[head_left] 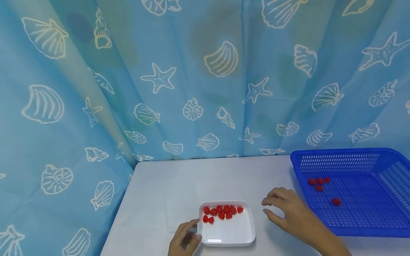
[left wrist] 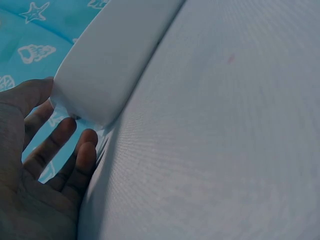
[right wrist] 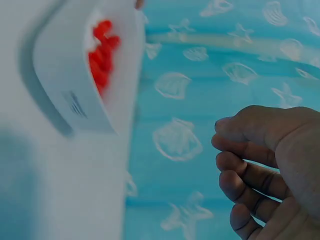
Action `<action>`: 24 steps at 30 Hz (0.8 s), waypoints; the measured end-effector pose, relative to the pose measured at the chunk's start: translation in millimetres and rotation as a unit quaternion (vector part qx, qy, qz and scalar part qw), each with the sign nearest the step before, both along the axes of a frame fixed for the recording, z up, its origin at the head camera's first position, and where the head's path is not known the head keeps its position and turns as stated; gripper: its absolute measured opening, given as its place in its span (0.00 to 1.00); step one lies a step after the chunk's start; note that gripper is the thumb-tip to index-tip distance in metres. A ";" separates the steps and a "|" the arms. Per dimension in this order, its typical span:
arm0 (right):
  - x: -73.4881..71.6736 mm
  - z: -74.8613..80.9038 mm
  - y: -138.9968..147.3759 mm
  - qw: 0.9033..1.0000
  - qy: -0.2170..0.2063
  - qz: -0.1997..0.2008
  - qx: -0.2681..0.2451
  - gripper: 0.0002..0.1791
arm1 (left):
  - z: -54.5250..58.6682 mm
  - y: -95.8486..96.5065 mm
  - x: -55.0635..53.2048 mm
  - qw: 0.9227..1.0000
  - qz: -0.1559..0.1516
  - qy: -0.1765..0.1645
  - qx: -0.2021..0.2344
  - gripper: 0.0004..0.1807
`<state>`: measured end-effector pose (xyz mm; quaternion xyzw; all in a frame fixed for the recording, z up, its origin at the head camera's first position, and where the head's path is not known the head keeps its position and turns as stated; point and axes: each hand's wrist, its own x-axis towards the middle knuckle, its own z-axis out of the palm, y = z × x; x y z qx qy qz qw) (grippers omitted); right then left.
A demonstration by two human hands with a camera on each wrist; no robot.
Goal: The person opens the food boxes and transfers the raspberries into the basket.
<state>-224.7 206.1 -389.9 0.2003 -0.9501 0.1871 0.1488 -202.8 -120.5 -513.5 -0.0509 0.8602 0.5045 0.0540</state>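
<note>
A white rectangular tray (head_left: 229, 233) stands on the table in the head view, with several red raspberries (head_left: 226, 209) gathered along its far side. My left hand (head_left: 185, 237) is at the tray's left side, thumb and fingertips right at the rim, fingers relaxed. Up close in the left wrist view, the thumb meets the tray's wall (left wrist: 100, 65) while the other fingers stay loosely bent. Between tray and basket hovers my right hand (head_left: 289, 215), nothing in it, thumb apart from the loosely bent fingers. In the right wrist view these fingers (right wrist: 232, 162) point toward the tray.
On the right sits a blue perforated basket (head_left: 362, 199) with several raspberries (head_left: 320, 181) near its left wall. A faint transparent flat sheet or lid (head_left: 179, 206) lies left of the tray. A blue shell-print curtain (head_left: 192, 89) hangs behind the white table (head_left: 144, 213).
</note>
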 end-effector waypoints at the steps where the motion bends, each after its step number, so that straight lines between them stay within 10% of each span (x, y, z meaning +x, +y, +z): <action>1: -2.0 -5.0 -6.3 1.000 -0.007 0.005 0.000 0.12 | 0.5 -0.2 -0.4 1.000 0.001 -0.001 0.009 0.23; 8: -13.9 -39.6 -45.6 0.998 -0.040 0.044 0.007 0.08 | 1.7 -1.7 -2.2 1.000 -0.014 -0.016 0.008 0.24; 24: -34.9 -83.6 -79.9 0.996 -0.009 -0.006 0.086 0.14 | 0.4 -2.4 -3.4 1.000 -0.020 -0.016 0.015 0.24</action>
